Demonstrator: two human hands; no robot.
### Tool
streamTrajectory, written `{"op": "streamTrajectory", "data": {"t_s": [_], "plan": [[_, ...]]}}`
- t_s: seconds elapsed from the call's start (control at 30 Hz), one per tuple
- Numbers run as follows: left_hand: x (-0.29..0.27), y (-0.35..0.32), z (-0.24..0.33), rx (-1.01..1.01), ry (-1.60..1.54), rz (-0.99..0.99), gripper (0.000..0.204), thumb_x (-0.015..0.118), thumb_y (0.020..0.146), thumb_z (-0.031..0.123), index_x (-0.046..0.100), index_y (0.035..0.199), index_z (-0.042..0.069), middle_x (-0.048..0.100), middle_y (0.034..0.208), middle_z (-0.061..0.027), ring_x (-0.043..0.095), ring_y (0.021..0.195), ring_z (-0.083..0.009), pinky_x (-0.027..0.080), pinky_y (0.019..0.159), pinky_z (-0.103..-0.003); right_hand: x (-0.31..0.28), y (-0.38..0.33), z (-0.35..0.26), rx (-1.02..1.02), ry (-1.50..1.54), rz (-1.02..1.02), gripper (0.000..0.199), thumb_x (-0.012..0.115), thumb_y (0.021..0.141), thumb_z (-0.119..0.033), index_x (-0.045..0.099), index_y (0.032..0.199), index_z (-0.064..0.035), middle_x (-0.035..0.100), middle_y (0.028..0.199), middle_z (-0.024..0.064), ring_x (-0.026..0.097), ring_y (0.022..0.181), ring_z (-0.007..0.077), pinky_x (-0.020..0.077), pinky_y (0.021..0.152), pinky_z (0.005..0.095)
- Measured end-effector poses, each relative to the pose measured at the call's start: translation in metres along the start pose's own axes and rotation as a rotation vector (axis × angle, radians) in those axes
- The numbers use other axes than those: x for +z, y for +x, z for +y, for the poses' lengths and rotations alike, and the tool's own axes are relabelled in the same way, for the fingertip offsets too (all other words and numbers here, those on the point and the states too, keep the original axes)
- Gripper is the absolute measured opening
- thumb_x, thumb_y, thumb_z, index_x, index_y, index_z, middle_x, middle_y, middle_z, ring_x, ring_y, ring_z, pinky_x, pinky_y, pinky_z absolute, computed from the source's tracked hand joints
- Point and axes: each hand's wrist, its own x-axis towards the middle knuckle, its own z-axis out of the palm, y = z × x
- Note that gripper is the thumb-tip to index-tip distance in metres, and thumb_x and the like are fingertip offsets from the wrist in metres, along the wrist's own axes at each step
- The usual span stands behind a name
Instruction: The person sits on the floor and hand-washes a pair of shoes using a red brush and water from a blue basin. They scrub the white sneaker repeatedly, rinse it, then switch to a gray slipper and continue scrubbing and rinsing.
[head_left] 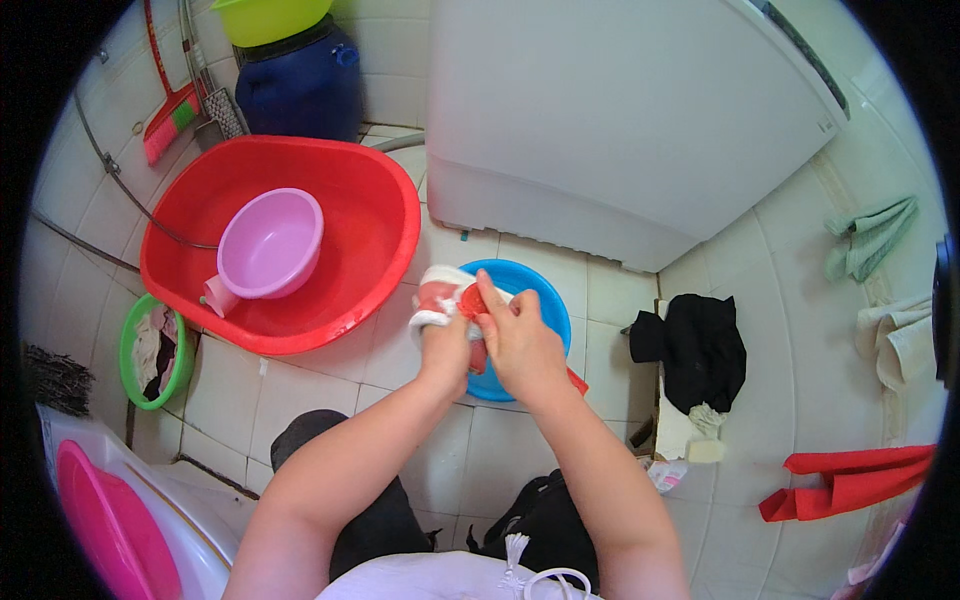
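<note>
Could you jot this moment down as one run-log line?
left hand: grips red-and-white cloth | right hand: pinches same cloth | below: blue basin | beside: red tub

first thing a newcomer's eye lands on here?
Probably the big red basin at upper left on the tiled floor, with a pink bowl inside it. Next, at centre, the left hand and right hand grip a red-and-white cloth over a blue basin, below the white washing machine.
</note>
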Motion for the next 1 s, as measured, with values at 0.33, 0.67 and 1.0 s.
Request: {"op": "streamTrajectory", "data": {"t_s": [0.33, 0.67, 1.0], "plan": [[-0.007, 0.013, -0.005, 0.105, -0.095, 0.035, 0.045, 0.054, 0.101, 0.032, 0.048, 0.131, -0.002, 0.059, 0.123, -0.0125, 0.062, 0.104, -0.0209, 0.051, 0.089, -0.036, -0.003, 0.006, 0.0, -0.118, 0.201, 0.079, 0.049, 0.045, 0.1, -0.029, 0.038, 0.149, -0.0301, 0.052, 0.112, 0.0158, 0.063, 0.092, 0.0358, 0.0544, 0.077, 0.0464], [-0.026, 0.021, -0.004, 0.004, -0.252, -0.006, 0.041, 0.047, 0.104, 0.033, 0.049, 0.127, -0.002, 0.062, 0.119, -0.0129, 0.064, 0.104, -0.0224, 0.052, 0.089, -0.036, 0.027, 0.004, -0.014, -0.105, 0.252, 0.109, 0.044, 0.045, 0.098, -0.024, 0.05, 0.141, -0.033, 0.052, 0.115, 0.018, 0.063, 0.1, 0.0387, 0.0529, 0.081, 0.0468], [-0.025, 0.016, -0.007, -0.105, -0.366, 0.009, 0.041, 0.035, 0.107, 0.033, 0.044, 0.131, 0.0, 0.059, 0.123, -0.0151, 0.063, 0.108, -0.0284, 0.055, 0.089, -0.041, 0.038, 0.001, -0.003, -0.129, 0.272, -0.053, 0.047, 0.048, 0.097, -0.026, 0.047, 0.143, -0.036, 0.052, 0.124, 0.0185, 0.061, 0.108, 0.0403, 0.0515, 0.09, 0.0454]]}}
